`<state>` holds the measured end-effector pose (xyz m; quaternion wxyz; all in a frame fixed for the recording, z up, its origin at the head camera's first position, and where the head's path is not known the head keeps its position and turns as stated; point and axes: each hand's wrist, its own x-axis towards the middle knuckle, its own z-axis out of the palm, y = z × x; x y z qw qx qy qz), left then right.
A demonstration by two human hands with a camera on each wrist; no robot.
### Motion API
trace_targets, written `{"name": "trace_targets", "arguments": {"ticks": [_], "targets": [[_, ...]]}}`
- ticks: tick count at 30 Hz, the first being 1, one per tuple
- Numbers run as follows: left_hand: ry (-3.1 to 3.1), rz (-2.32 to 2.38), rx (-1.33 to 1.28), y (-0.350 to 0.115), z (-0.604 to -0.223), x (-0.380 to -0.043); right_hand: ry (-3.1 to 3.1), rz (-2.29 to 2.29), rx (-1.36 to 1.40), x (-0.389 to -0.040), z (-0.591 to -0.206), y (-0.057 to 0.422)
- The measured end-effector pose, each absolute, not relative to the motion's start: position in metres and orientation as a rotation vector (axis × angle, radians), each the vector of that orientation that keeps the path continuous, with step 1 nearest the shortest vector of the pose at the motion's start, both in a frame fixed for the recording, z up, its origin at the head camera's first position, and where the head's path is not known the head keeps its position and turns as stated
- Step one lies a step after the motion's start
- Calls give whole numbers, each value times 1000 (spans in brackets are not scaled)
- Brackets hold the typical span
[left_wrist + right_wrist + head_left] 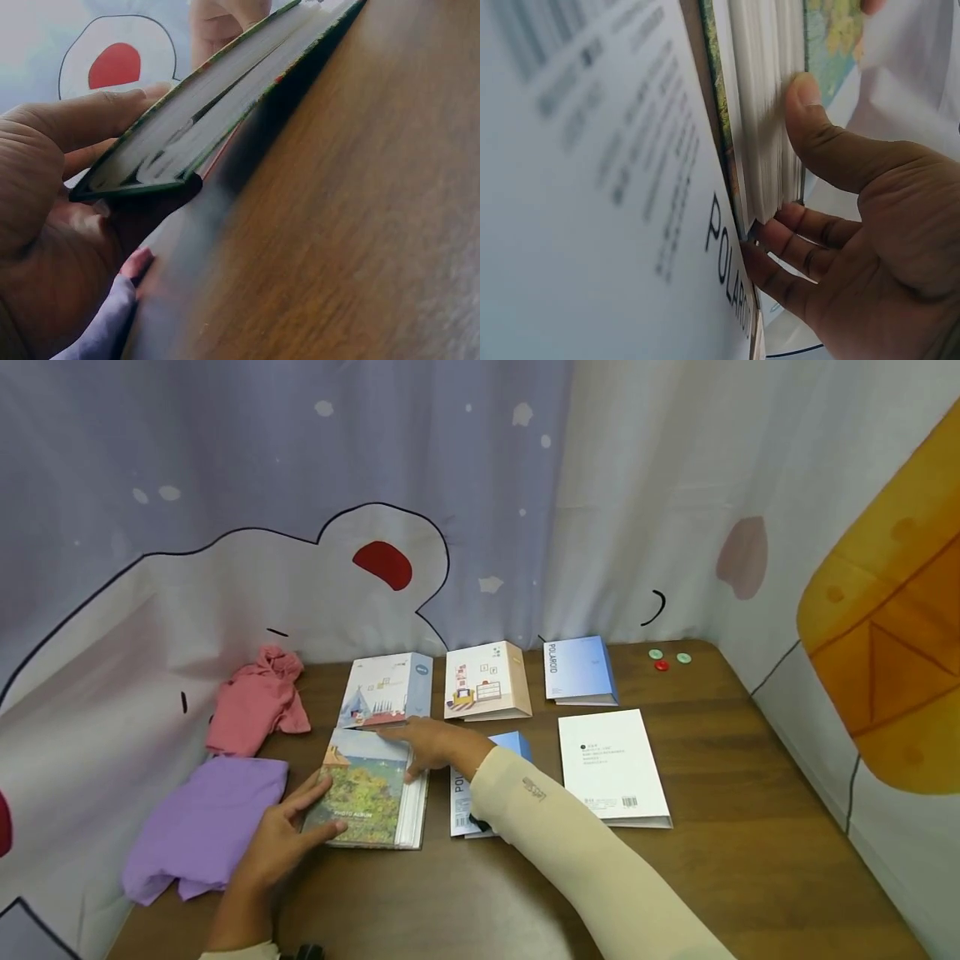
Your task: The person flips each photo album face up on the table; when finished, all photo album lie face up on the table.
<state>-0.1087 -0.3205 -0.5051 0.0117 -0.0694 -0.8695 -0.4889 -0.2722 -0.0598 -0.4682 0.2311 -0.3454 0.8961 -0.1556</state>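
A photo album [363, 793] with a painted green landscape cover lies at the front left of the table, its white pages showing along the right side. My left hand [288, 831] grips it at the left edge, thumb on the cover. In the left wrist view, darker fingers [161, 214] reach round the album's spine corner. At the upper right corner, my right hand [435, 745] holds the same album. Its thumb [806, 124] lies against the page edges in the right wrist view, with the other fingers curled at the album's far end.
Behind the album stand a tent-pictured binder [378, 689], a cream binder [487, 681] and a blue Polaroid binder [581, 668]. Another blue binder [460, 806] lies under my right forearm, with a white binder [611, 764] beyond. Pink cloth [255, 706] and purple cloth [206, 822] lie left; buttons [661, 666] sit back right.
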Motion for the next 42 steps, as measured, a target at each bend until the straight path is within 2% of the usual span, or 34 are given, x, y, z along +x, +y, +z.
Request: {"name": "trace_targets", "arguments": {"ticks": [11,18,31,42], "targets": [[-2934,-1176,-220,-323,-507,-111,2507,-376,-882,-269,-469,-61],[-2962,-1162,-194,-321,-506,-111,2550,-324,-840,-268,-468,-63],[-2986,-1054,-301,-320,-499,-111,2553,-372,-821,-273,-465,-58],[-2955,-964,-536,-273,-473,-126,2496,-550,-798,-279,-433,-26]]}}
